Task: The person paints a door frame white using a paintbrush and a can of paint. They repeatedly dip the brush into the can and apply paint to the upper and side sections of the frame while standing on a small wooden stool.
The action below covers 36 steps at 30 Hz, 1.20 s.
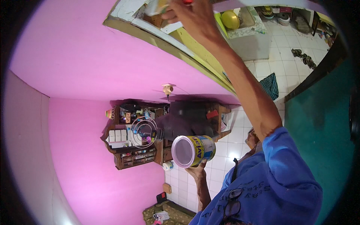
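Note:
My left hand [198,170] grips a round paint can [204,148] with a yellow and blue label, holding it tilted in front of me from below. Greyish-purple colour fills the round end facing the view, inside a pale rim. My right arm stretches up to the top edge of the picture. There my right hand [195,18] is closed on what looks like a paintbrush [159,6], blurred and partly out of view, with a bit of red showing above the fingers. It is up against the pale frame [140,22] of a wall opening.
A pink wall [123,67] carries a lamp socket [167,89]. Below stand a wooden cabinet [135,159] with a standing fan [142,132] before it and a dark covered object [187,116]. Through the opening are a gold bowl [230,20] and a counter [249,47]. A teal surface [318,120] rises at right.

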Each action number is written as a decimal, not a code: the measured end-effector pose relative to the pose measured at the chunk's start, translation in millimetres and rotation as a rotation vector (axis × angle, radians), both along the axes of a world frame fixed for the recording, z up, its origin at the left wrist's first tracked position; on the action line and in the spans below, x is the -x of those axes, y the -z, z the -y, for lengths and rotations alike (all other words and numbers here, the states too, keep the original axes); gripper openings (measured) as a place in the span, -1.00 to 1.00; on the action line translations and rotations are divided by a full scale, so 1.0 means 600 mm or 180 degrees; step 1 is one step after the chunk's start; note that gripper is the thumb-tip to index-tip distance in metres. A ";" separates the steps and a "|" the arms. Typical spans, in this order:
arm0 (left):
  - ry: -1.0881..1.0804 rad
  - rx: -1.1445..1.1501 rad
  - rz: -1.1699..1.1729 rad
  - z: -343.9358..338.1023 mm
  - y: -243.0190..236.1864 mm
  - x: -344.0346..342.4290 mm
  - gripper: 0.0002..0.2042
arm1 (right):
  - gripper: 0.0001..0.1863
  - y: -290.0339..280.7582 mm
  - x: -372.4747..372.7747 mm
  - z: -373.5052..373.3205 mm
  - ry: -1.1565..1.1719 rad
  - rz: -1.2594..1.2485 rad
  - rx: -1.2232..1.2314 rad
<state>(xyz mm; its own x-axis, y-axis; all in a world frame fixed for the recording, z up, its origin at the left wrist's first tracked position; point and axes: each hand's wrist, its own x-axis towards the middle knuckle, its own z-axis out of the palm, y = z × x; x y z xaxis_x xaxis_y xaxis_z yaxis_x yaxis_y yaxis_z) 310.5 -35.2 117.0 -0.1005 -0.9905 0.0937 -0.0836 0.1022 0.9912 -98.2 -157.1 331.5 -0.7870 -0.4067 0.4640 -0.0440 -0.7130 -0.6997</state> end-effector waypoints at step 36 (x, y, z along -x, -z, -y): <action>0.0159 -0.0370 -0.0021 0.016 0.014 -0.008 -0.04 | -0.64 0.019 -0.004 0.000 0.0307 -0.1893 -0.1048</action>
